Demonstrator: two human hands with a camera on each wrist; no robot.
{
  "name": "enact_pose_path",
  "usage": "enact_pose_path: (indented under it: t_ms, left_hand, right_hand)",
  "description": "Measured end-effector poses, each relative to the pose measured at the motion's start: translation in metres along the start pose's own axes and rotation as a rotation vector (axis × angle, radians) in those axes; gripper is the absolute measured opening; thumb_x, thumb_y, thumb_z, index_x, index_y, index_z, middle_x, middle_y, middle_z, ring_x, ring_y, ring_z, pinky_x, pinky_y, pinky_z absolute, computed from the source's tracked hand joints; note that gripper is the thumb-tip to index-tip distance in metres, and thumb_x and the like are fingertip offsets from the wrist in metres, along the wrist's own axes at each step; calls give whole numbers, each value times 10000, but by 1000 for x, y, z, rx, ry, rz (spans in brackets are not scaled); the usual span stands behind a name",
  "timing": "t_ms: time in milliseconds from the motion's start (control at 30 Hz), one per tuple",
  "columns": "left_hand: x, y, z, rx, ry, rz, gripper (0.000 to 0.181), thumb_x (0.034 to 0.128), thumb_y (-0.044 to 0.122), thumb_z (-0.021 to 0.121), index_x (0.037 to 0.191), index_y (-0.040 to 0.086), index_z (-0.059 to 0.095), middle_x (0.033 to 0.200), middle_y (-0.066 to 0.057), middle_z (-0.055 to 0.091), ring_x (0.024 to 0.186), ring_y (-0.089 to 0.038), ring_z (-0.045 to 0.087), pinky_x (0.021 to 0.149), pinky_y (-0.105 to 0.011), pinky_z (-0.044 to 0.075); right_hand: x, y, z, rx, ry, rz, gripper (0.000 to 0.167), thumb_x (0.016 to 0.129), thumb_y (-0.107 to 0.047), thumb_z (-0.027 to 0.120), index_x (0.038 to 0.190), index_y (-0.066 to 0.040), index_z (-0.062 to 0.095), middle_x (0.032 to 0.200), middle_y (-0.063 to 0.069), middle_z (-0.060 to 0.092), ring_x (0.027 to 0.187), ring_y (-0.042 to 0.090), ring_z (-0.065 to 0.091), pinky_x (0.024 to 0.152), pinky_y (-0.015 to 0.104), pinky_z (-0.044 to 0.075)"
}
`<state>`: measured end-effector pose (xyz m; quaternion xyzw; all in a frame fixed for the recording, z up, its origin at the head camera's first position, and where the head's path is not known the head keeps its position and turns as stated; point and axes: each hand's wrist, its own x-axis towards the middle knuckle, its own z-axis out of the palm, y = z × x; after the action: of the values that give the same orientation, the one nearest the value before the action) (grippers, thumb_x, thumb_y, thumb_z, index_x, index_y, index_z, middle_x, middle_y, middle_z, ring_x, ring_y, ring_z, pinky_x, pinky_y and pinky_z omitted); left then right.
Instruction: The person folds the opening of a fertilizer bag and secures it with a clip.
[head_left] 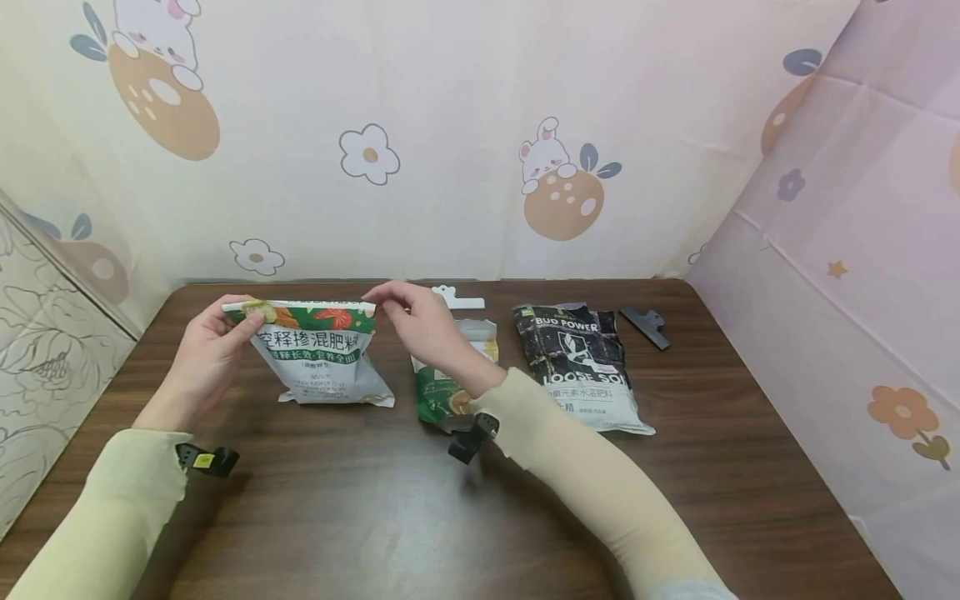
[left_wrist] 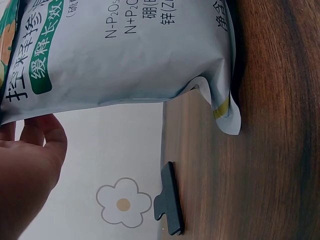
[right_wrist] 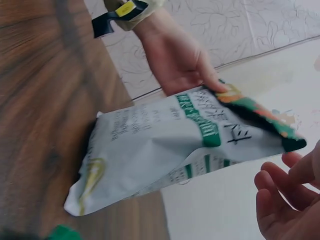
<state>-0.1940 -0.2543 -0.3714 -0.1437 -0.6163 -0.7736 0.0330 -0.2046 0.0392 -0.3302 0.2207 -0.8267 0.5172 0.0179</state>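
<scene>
A white and green fertilizer bag [head_left: 322,358] stands on the table at the left, its top edge looking folded over. My left hand [head_left: 213,350] pinches the bag's upper left corner, thumb on the front and fingers behind. In the left wrist view part of that hand [left_wrist: 35,165] shows beside the bag's edge. My right hand [head_left: 420,325] is at the upper right corner. In the right wrist view this hand [right_wrist: 292,200] has loosely bent fingers, slightly apart from the bag [right_wrist: 155,145], with nothing visible in them.
A green and yellow bag [head_left: 435,392] lies partly under my right forearm, a white clip [head_left: 461,302] behind it. Farther right lie a black and white bag [head_left: 577,358] and a dark grey clip [head_left: 647,327]. Another dark clip [left_wrist: 171,200] shows in the left wrist view.
</scene>
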Motion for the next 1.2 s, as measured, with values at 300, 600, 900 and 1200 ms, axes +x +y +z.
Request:
enact_pose_path:
  t_ms: [300, 600, 900, 1200]
  left_hand:
    - [0, 3, -2, 8, -19, -5, 132, 1003, 19, 561, 1097, 49, 649, 1028, 5, 675, 956, -85, 589, 868, -183, 454]
    - [1, 5, -3, 26, -43, -5, 150, 1008, 12, 546, 1110, 74, 637, 1015, 16, 681, 946, -88, 587, 856, -188, 463]
    - [-1, 3, -3, -9, -78, 32, 175, 1014, -17, 512, 1099, 76, 633, 1034, 21, 681, 947, -67, 601, 846, -187, 470]
    - [-4, 4, -3, 0, -112, 49, 185, 1021, -30, 484, 1096, 56, 630, 1020, 20, 672, 934, -73, 597, 821, -199, 473]
  right_hand:
    - [14, -21, 5, 12, -27, -81, 233, 1056, -204, 515, 1160, -107, 699, 1027, -44, 718, 847, 58, 626, 727, 237, 493]
    - [34, -54, 21, -526, -168, -227, 220, 1017, -282, 572, 1109, -178, 743, 934, -119, 691, 795, -7, 587, 722, 165, 444]
    - [48, -81, 52, -795, -298, -233, 238, 1029, -327, 510, 1028, -236, 730, 823, -148, 634, 714, 25, 546, 586, 185, 421]
    - [51, -84, 68, -887, -245, -196, 208, 1022, -323, 521, 918, -268, 692, 797, -128, 572, 727, 38, 524, 553, 209, 425]
